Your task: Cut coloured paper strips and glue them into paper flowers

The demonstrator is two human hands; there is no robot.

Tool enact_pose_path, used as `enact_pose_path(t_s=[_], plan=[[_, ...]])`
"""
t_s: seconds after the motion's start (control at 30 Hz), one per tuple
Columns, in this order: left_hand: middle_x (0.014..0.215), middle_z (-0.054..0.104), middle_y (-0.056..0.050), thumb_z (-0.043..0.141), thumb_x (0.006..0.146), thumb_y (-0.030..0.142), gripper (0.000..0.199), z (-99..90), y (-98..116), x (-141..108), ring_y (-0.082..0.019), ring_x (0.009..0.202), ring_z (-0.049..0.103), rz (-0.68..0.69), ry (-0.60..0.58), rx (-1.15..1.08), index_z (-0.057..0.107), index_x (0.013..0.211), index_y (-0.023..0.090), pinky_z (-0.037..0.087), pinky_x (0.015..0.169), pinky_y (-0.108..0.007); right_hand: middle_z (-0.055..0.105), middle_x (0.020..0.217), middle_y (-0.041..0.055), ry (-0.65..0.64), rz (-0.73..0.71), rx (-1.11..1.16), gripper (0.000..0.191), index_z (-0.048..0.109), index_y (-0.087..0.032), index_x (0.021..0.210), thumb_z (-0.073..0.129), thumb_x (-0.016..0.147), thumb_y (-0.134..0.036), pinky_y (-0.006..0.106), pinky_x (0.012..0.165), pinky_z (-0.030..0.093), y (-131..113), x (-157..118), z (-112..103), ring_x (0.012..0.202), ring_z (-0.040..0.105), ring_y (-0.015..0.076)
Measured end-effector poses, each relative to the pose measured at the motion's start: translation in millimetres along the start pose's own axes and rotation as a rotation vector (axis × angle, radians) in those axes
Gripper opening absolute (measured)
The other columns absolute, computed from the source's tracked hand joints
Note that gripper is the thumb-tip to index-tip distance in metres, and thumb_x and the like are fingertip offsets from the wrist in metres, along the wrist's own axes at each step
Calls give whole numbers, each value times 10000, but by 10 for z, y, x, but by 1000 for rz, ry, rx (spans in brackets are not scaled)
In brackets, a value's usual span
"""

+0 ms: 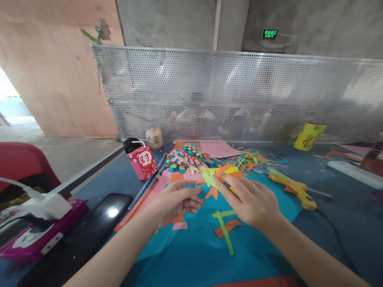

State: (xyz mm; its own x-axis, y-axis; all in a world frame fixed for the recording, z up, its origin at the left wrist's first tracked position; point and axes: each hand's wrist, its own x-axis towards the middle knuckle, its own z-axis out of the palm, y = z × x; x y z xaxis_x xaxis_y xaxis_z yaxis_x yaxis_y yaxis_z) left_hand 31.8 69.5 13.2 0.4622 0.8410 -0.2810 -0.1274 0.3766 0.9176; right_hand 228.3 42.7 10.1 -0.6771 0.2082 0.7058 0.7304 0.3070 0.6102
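My left hand (179, 199) is at the centre, thumb and forefinger pinched on a small blue paper piece (204, 191). Close by on the right, my right hand (251, 199) has its fingers bent together over the paper pieces; what it holds, if anything, is hidden. Between the hands lie light green paper pieces (210, 179) and an orange petal-shaped piece (212, 194). Below them, green strips (225, 233) and an orange strip (229, 228) rest on a large blue sheet (194, 259). A heap of multicoloured fringed paper (187, 157) sits behind.
A yellow glue gun (295, 189) with a cable lies at the right. At the left are a red drink carton (143, 162), a black phone (80, 235) and a purple power strip (50, 239). A perforated metal panel (209, 95) stands behind, near a yellow can (309, 136).
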Motion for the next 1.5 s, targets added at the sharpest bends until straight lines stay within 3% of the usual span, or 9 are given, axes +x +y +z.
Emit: enact_pose_path(t_s=[0.3, 0.63, 0.83, 1.03, 1.13, 1.23, 1.3, 1.37, 1.5], plan=[[576, 631, -31, 636, 638, 257, 221, 32, -24, -16, -121, 563, 607, -70, -7, -21, 496, 774, 153, 457, 549, -215, 628, 757, 21, 12, -5, 28, 263, 581, -149, 999, 442, 782, -96, 261, 482, 351, -16, 6, 8, 588, 521, 117], [610, 623, -11, 652, 621, 198, 397, 38, 4, -28, -99, 525, 591, -82, -27, -6, 435, 952, 163, 456, 557, -217, 626, 777, 31, 7, -9, 64, 259, 582, -149, 990, 433, 786, -90, 256, 510, 374, -12, 1, -3, 633, 539, 120], [617, 629, -34, 636, 639, 228, 256, 37, -3, -31, -105, 546, 599, -74, -55, 11, 486, 828, 142, 461, 578, -221, 625, 774, 24, 7, 19, 61, 271, 577, -160, 1004, 442, 781, -85, 253, 530, 375, -6, -2, -3, 633, 538, 120], [671, 648, -60, 619, 649, 291, 331, 50, 21, -42, -141, 600, 616, -36, -14, 64, 484, 916, 151, 450, 567, -233, 635, 781, 22, -15, 82, 71, 297, 568, -166, 1014, 423, 781, -54, 251, 552, 382, -9, -30, 32, 634, 552, 130], [594, 619, -27, 550, 692, 374, 345, 40, 41, -41, -127, 536, 583, 113, 87, 189, 496, 953, 154, 430, 522, -234, 624, 801, 36, -65, 292, 310, 226, 585, -170, 956, 437, 793, -115, 226, 549, 397, -18, -41, 87, 673, 564, 132], [442, 490, 47, 545, 696, 345, 259, 25, 86, -47, -83, 440, 482, 457, 358, 364, 542, 871, 155, 379, 464, -201, 575, 662, 16, -192, 634, 741, 135, 587, -159, 773, 468, 783, -223, 190, 453, 377, -19, -33, 148, 526, 512, 91], [501, 518, 36, 555, 691, 299, 207, 25, 118, -54, -86, 514, 505, 637, 461, 400, 559, 847, 164, 386, 494, -191, 483, 542, -15, -316, 766, 1008, 193, 525, -156, 625, 475, 770, -274, 186, 398, 332, -14, -20, 165, 446, 438, 75], [672, 605, 0, 552, 695, 277, 218, 33, 130, -53, -102, 652, 553, 673, 425, 384, 563, 887, 174, 413, 564, -190, 415, 518, -29, -435, 814, 1215, 247, 465, -159, 566, 469, 765, -306, 191, 396, 308, -11, -6, 158, 441, 404, 71], [820, 643, -29, 555, 698, 280, 268, 42, 80, -19, -125, 772, 573, 546, 229, 372, 562, 941, 170, 432, 653, -208, 394, 540, -34, -574, 865, 1459, 241, 460, -154, 597, 465, 762, -330, 198, 411, 293, -26, 11, 121, 439, 380, 63]])
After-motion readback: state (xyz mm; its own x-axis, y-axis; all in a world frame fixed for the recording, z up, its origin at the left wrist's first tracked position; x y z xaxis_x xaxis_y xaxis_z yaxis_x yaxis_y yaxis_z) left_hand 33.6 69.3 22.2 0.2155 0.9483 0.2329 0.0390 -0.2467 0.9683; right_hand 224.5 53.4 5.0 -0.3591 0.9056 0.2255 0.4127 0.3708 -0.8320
